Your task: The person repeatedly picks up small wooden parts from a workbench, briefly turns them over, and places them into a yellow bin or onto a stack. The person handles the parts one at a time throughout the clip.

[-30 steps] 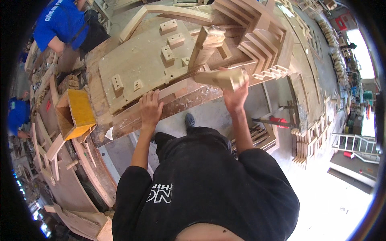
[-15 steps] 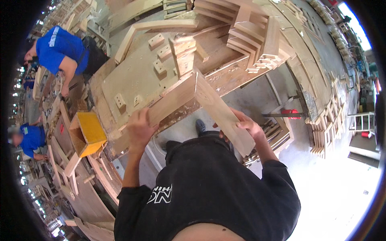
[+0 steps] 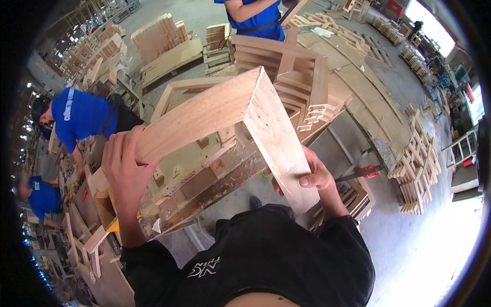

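Observation:
Two light wooden boards meet at a mitred corner and form one angled wooden frame piece (image 3: 279, 135), held up in front of me. My left hand (image 3: 128, 166) is wrapped over the end of the left board, its fingers on the far side. My right hand (image 3: 316, 176) grips the lower part of the right board, thumb on the front face and fingers around the edge. Beneath the piece lies the wooden workbench (image 3: 220, 176), partly covered from sight. Small wooden blocks on it show only in part.
Nested angled wooden frames (image 3: 317, 87) are stacked on the bench's far right. A yellow-edged box (image 3: 106, 207) stands left of my left forearm. Co-workers in blue shirts are at the left and beyond the bench (image 3: 255, 20). More frames (image 3: 417, 169) are stacked at right.
Both hands have lifted the wooden frame piece away from the bench, and it looks larger. My left hand has shifted left and up. The view has tilted, bringing another blue-shirted person in at the top.

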Demonstrator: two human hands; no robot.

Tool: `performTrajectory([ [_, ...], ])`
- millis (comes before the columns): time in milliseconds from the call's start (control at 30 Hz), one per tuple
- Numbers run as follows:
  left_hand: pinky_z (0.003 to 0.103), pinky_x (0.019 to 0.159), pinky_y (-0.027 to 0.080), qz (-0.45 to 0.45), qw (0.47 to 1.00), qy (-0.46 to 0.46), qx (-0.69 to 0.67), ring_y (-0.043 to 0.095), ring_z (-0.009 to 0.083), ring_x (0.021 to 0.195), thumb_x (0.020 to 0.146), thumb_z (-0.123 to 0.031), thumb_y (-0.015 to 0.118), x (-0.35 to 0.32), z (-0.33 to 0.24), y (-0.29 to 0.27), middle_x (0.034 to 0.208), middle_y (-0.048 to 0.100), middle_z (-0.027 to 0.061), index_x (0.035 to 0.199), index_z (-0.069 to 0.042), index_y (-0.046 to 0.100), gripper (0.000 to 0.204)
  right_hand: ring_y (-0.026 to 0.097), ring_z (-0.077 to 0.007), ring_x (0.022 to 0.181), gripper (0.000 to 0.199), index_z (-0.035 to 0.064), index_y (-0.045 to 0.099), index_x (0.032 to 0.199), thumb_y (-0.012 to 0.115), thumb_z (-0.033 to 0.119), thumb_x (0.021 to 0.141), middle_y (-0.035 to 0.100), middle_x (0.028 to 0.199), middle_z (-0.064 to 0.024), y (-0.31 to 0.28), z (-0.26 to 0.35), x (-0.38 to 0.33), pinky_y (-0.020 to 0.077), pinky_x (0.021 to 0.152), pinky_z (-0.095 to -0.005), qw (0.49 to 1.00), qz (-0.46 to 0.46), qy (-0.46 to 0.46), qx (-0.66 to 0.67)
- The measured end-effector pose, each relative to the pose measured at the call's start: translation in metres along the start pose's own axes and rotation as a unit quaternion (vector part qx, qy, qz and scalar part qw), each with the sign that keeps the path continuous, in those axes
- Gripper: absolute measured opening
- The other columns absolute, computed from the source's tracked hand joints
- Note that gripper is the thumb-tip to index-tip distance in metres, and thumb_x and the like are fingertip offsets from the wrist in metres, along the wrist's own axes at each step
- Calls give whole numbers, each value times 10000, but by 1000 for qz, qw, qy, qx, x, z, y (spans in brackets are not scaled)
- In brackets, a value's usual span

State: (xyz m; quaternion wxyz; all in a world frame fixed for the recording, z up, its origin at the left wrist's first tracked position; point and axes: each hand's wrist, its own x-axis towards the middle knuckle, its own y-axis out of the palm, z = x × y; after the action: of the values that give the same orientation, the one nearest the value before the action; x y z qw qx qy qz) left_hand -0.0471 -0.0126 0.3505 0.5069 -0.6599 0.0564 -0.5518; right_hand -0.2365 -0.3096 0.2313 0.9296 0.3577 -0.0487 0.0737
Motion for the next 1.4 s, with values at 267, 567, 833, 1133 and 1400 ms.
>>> performTrajectory([
  [267, 391, 790, 491, 16, 992, 3, -126, 615, 311, 922, 522, -107, 867, 40, 9, 21, 1038, 635, 110, 1160, -104, 582, 699, 605, -270, 1049, 822, 9, 396, 1361, 742, 39, 616, 577, 1180, -142, -18, 37, -5, 463, 927, -386, 975, 8, -67, -212],
  [567, 368, 813, 525, -68, 943, 231, -229, 644, 290, 918, 714, -5, 672, 147, 48, 73, 993, 668, 103, 1121, -84, 624, 417, 595, -372, 1018, 760, 162, 537, 1323, 746, 107, 595, 552, 1221, -230, 52, 110, 12, 498, 844, -409, 595, 89, -248, -759],
  [833, 401, 884, 538, -304, 865, 387, -102, 656, 275, 956, 666, -36, 719, 200, 29, 89, 981, 683, 90, 941, -21, 651, 283, 593, -244, 936, 554, 346, 606, 1207, 676, 174, 685, 565, 1196, -118, 61, 92, 0, 508, 763, -376, 279, -3, -304, -911],
  [1133, 403, 858, 550, -359, 845, 394, -51, 664, 269, 968, 667, -46, 704, 208, 7, 88, 951, 700, 85, 875, -18, 664, 214, 593, -295, 942, 510, 155, 656, 1147, 671, 151, 638, 604, 1112, -126, 22, 92, -25, 469, 798, -434, 200, -170, -360, -895],
  [1400, 371, 767, 533, -88, 937, 300, -155, 661, 290, 890, 610, -46, 749, 213, -21, 66, 885, 681, 120, 964, -46, 645, 368, 618, -307, 915, 373, 17, 612, 1079, 713, 208, 775, 639, 1032, -153, -10, 72, -32, 466, 793, -417, 342, -236, -433, -800],
])
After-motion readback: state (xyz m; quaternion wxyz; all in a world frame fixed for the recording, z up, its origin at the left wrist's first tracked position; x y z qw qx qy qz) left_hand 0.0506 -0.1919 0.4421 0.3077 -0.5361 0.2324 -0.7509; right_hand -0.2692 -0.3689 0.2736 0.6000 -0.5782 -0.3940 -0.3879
